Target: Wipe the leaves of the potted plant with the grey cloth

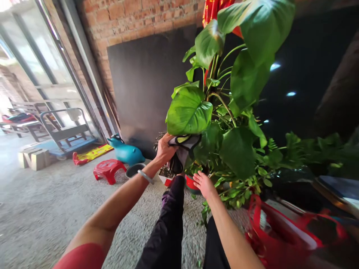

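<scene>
In our left hand point(165, 150) we held a soft grey cloth with black edges and a yellow-green patch point(183, 154), and the fingers were closed around it, although some of them were hidden from our view. This cloth lay directly at the fingers, on their right side, and a part of it hung down below the hand. Just above the hand and the cloth there was a broad, glossy, bright green leaf point(189, 112), whose lower edge covered the top of the cloth; whether the cloth pressed on its underside, we could not tell. The leaf belonged to a tall, leafy green potted plant point(238, 153), which stood in front of us and a little to the right. Our right hand point(205, 184) was lower and bare, with its fingers stretched out and slightly parted, and it gripped nothing. It was near the lower leaves, and in our view just to the right of a round red and dark green pot point(193, 185). The cloth was above and to the left of this hand, apart from it. On the left wrist we wore a pale, smooth, round bracelet point(146, 176). Farther left, a low red plastic stool point(109, 168) stood on the rough grey floor point(56, 224).
</scene>
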`<action>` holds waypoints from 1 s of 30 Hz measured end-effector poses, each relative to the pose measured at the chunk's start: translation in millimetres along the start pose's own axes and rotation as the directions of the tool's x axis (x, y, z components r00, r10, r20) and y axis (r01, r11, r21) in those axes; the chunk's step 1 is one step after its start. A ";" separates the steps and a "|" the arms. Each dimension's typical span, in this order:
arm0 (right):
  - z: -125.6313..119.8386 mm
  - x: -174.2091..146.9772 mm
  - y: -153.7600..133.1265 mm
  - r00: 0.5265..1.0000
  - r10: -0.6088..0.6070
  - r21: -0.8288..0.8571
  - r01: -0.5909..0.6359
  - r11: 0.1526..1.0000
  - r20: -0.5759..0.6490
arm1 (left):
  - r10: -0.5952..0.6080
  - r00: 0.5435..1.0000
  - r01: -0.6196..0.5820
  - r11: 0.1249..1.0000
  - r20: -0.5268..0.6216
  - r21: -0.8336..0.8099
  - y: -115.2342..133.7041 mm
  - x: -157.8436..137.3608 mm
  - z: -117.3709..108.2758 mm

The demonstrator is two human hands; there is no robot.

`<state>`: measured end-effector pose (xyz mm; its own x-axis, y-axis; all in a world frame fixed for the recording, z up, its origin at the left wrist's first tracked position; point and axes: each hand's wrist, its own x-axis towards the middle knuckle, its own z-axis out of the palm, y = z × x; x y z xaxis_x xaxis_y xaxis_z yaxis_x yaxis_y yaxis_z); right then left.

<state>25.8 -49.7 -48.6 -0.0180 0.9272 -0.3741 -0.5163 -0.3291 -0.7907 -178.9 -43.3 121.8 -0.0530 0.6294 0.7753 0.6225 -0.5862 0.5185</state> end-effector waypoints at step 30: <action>20.0 1.4 -10.9 0.961 -0.263 0.070 0.257 0.964 0.085 | 0.260 0.939 -0.295 0.946 0.227 0.138 5.6 -10.4 23.3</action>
<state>14.3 -41.3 -30.9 0.0455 0.9928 -0.1104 -0.5620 -0.0659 -0.8245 -156.7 -41.2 108.2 0.2890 0.5540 0.7808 0.7116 -0.6698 0.2119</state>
